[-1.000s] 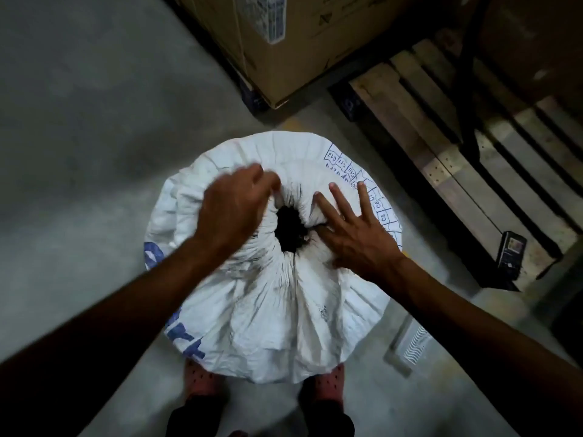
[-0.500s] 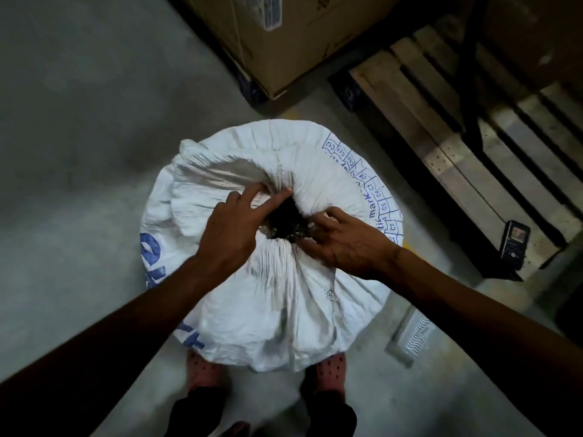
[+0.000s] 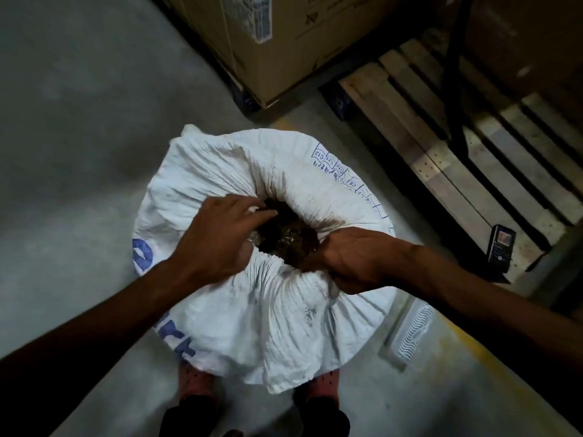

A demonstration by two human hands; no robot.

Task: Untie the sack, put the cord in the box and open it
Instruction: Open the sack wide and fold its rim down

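A white woven sack (image 3: 239, 171) with blue print stands on the concrete floor in front of my feet. Its mouth (image 3: 285, 236) gapes in the middle and shows dark contents with a bit of clear plastic. My left hand (image 3: 217, 239) grips the left rim of the mouth, fingers curled over the fabric. On the right rim, my right hand (image 3: 356, 260) is closed on bunched sack fabric. No cord shows anywhere. A large cardboard box (image 3: 268, 42) stands behind the sack.
A wooden pallet (image 3: 426, 143) lies to the right, with a small black handheld device (image 3: 501, 247) at its near corner. A white ridged strip (image 3: 410, 332) lies on the floor by the sack. A black post (image 3: 454, 74) rises over the pallet.
The sack's mouth has widened from a small dark hole to a broad opening. Both hands went from resting on the gathered top to gripping the rim and pulling it apart.
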